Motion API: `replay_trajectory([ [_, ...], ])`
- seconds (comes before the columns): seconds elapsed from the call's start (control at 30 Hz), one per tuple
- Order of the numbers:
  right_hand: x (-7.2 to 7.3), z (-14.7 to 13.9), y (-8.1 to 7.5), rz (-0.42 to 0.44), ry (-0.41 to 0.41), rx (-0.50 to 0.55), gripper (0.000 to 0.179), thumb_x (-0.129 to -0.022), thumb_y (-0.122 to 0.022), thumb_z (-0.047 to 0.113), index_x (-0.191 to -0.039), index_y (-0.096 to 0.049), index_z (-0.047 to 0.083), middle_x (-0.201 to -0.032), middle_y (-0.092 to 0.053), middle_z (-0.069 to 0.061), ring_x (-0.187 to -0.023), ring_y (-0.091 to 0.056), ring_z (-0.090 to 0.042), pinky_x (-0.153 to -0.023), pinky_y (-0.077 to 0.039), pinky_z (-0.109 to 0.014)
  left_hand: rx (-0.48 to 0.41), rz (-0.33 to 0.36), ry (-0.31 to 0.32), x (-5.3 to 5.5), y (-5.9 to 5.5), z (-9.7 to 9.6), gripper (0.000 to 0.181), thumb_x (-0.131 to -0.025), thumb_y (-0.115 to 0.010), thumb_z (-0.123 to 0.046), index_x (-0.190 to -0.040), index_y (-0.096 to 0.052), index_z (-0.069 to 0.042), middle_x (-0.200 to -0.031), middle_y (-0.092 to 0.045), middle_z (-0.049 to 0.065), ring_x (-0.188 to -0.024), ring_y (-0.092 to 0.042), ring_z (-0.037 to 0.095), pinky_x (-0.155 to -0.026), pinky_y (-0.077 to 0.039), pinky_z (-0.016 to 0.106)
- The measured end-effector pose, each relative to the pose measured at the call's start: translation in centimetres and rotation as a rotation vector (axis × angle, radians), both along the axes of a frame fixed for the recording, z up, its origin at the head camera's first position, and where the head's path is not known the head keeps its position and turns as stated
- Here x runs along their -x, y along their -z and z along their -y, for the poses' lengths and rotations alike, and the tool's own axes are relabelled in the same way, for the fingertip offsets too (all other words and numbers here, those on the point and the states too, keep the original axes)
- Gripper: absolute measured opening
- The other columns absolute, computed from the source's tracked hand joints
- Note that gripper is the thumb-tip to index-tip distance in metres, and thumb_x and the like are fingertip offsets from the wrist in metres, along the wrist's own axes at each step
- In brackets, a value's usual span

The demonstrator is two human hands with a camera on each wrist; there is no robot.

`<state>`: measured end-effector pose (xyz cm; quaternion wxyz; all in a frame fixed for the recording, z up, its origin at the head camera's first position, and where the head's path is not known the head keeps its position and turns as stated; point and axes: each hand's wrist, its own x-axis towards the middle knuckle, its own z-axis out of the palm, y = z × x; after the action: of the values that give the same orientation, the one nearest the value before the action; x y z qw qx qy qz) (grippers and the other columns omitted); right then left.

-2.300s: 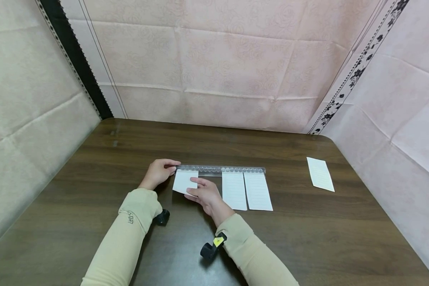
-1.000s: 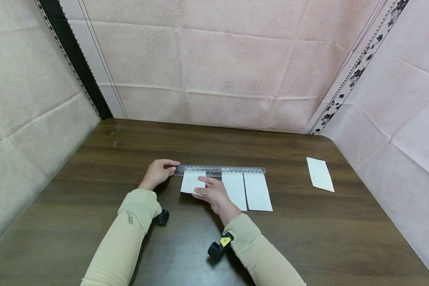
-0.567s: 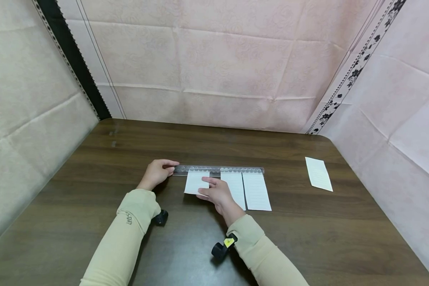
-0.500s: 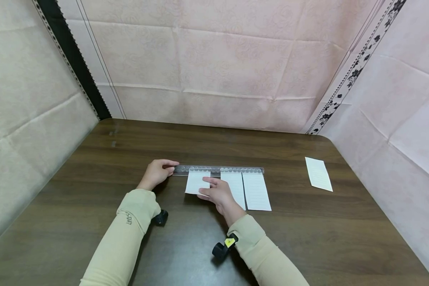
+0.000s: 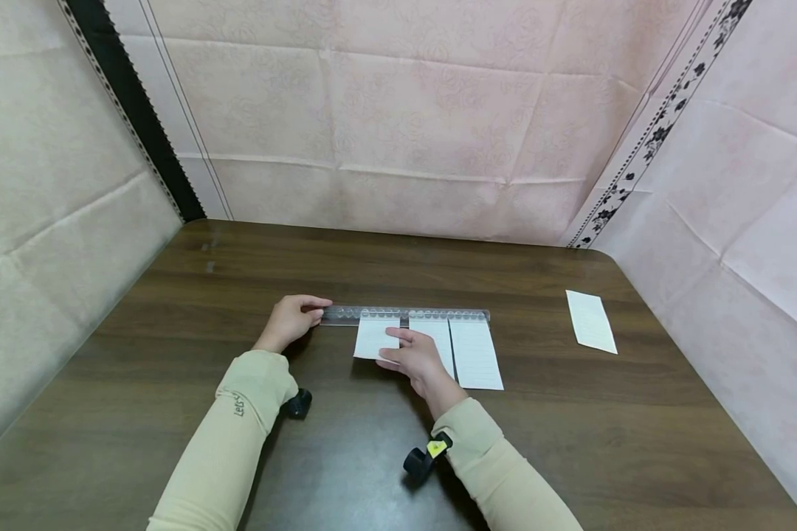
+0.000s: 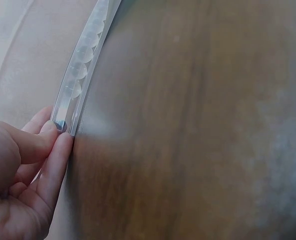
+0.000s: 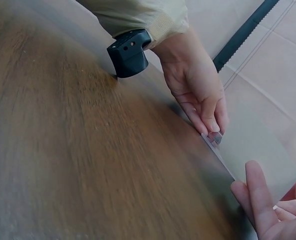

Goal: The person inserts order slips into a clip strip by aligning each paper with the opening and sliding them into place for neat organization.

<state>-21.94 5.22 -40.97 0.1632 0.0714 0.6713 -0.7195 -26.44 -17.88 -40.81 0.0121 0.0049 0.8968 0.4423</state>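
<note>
A long clear plastic strip (image 5: 341, 316) with a row of rounded tabs lies across the table. My left hand (image 5: 288, 321) pinches its left end between thumb and fingers; the left wrist view shows the strip (image 6: 83, 70) close up at the fingertips. With my right hand (image 5: 421, 361) I hold a white card (image 5: 374, 338) at its right side, its top edge at the tabs and its lower edge tilted up from the table. To its right, two white lined cards hang from the same strip: a middle card (image 5: 438, 333), partly hidden by my right hand, and a right card (image 5: 476, 355).
A loose white lined sheet (image 5: 591, 322) lies at the right of the brown wooden table (image 5: 173, 413). Pale patterned cloth (image 5: 425, 125) stands behind the table and along both sides. Each wrist carries a black camera, such as the right camera (image 5: 417, 463).
My right hand has slid the white card rightward along the strip, closing most of the gap to the middle card. The left hand stays at the strip's left end.
</note>
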Motion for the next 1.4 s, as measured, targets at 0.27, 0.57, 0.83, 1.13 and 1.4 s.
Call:
replay_trajectory([
  [0.27, 0.0, -0.5, -0.2, 0.007, 0.009, -0.030, 0.043, -0.083, -0.062, -0.010, -0.125, -0.056, 0.000, -0.142, -0.031, -0.028, -0.084, -0.067, -0.025, -0.067, -0.053, -0.027, 0.003, -0.007, 0.011, 0.0, 0.0, 0.1, 0.025, -0.092, -0.059, -0.007, -0.115, -0.068, -0.007, -0.118, -0.060, 0.014, -0.093, -0.055, 0.023, -0.077, -0.048, 0.030],
  [0.57, 0.0, -0.9, -0.1, 0.000, 0.016, 0.008, 0.045, -0.082, -0.060, -0.014, -0.125, -0.055, -0.003, -0.143, -0.028, -0.029, -0.086, -0.063, -0.022, -0.075, -0.053, -0.034, 0.007, -0.013, 0.012, 0.0, 0.0, 0.1, 0.025, -0.092, -0.058, -0.007, -0.115, -0.067, -0.007, -0.118, -0.060, 0.014, -0.093, -0.055, 0.023, -0.077, -0.048, 0.030],
  [0.83, 0.2, -1.1, 0.2, -0.013, 0.016, 0.012, 0.045, -0.082, -0.060, -0.015, -0.125, -0.054, -0.005, -0.141, -0.030, -0.030, -0.085, -0.061, -0.021, -0.074, -0.053, -0.034, -0.003, -0.011, 0.013, 0.0, 0.0, 0.0, 0.025, -0.092, -0.058, -0.007, -0.115, -0.068, -0.007, -0.118, -0.060, 0.014, -0.093, -0.056, 0.022, -0.076, -0.049, 0.029],
  [1.13, 0.0, -1.8, 0.2, -0.066, 0.021, -0.129, 0.040, -0.082, -0.070, 0.004, -0.121, -0.061, 0.001, -0.132, -0.047, -0.020, -0.122, -0.043, -0.029, -0.096, -0.039, -0.042, -0.016, -0.013, 0.013, -0.1, 0.0, 0.0, 0.025, -0.092, -0.058, -0.007, -0.115, -0.067, -0.007, -0.118, -0.060, 0.015, -0.094, -0.057, 0.023, -0.077, -0.049, 0.030],
  [1.4, -0.2, -2.5, -0.1, -0.072, 0.053, -0.144, 0.039, -0.083, -0.070, 0.007, -0.120, -0.060, 0.000, -0.110, -0.059, -0.015, -0.089, -0.059, -0.019, -0.081, -0.049, -0.037, 0.000, -0.020, 0.013, -0.2, 0.1, 0.0, 0.025, -0.092, -0.058, -0.007, -0.115, -0.067, -0.007, -0.117, -0.061, 0.015, -0.095, -0.055, 0.024, -0.078, -0.048, 0.032],
])
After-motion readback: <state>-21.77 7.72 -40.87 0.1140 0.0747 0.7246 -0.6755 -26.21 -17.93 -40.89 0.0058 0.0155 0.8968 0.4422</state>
